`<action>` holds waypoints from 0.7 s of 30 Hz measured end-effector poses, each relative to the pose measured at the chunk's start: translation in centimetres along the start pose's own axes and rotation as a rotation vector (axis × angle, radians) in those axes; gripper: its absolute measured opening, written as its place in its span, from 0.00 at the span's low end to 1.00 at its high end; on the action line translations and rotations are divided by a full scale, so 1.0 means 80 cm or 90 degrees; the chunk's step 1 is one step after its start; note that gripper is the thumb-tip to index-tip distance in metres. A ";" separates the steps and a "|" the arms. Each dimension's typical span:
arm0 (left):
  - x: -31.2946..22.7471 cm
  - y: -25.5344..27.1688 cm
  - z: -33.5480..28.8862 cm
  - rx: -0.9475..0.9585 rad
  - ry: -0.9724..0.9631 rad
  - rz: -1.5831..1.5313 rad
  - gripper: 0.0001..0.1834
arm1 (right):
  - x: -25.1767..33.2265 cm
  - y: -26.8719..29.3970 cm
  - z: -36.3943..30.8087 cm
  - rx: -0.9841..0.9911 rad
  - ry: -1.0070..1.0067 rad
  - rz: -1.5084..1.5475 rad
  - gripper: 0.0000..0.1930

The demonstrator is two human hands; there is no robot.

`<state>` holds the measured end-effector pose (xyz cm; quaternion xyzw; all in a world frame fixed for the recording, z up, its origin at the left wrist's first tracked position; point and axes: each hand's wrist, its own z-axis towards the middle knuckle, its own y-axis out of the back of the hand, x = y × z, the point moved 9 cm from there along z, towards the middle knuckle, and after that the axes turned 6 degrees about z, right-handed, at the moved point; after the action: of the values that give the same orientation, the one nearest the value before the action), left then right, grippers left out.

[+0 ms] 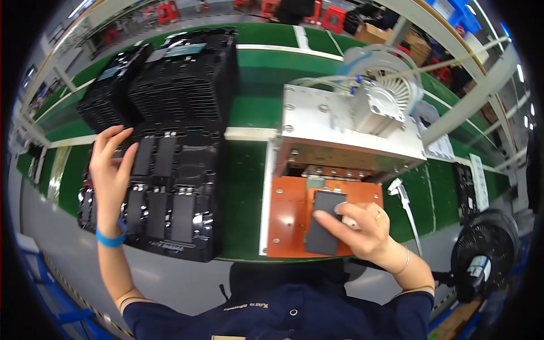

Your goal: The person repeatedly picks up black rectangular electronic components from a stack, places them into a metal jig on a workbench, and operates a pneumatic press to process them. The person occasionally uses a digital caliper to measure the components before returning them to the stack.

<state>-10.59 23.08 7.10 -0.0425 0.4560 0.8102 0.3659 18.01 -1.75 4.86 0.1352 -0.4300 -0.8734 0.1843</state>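
My right hand (pixel 365 229) grips a dark grey flat rectangular block (pixel 326 226), thumb on its face and fingers curled at its right edge. The block lies on the orange plate (pixel 286 218) of a metal press fixture (pixel 334 122), with its far end near a small greenish part under the press. On the left, my left hand (pixel 110 161) hovers at the upper left of a black plastic tray (pixel 207 226), thumb and fingers apart. Several similar dark blocks (pixel 183 218) sit in the tray's slots. The nearest one to the left hand (pixel 144 156) is just right of its thumb.
Two tall stacks of black trays (pixel 181 85) stand behind the open tray. Right of the fixture lies a caliper (pixel 402 201). A black fan (pixel 484 249) is at the far right, below the green bench edge. A metal post (pixel 476 102) and air hoses rise behind the press.
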 end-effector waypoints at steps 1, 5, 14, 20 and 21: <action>-0.025 0.004 -0.001 -0.006 -0.019 -0.014 0.13 | -0.011 0.004 -0.026 -0.014 -0.026 -0.021 0.23; -0.169 -0.017 -0.021 0.038 -0.357 -0.031 0.15 | -0.024 -0.010 -0.071 0.054 -0.217 0.070 0.18; -0.315 -0.159 -0.173 0.585 -0.732 -0.215 0.40 | -0.062 -0.031 -0.048 0.015 -0.296 0.212 0.14; -0.316 -0.171 -0.188 0.607 -0.767 -0.172 0.41 | -0.058 -0.042 -0.040 0.067 -0.268 0.166 0.17; -0.314 -0.172 -0.190 0.615 -0.770 -0.161 0.41 | -0.056 -0.044 -0.039 0.075 -0.252 0.155 0.19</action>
<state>12.42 1.81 -1.31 0.5184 0.4712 0.3564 0.6182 22.53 0.03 0.56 -0.0808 -0.5209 -0.8278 0.1923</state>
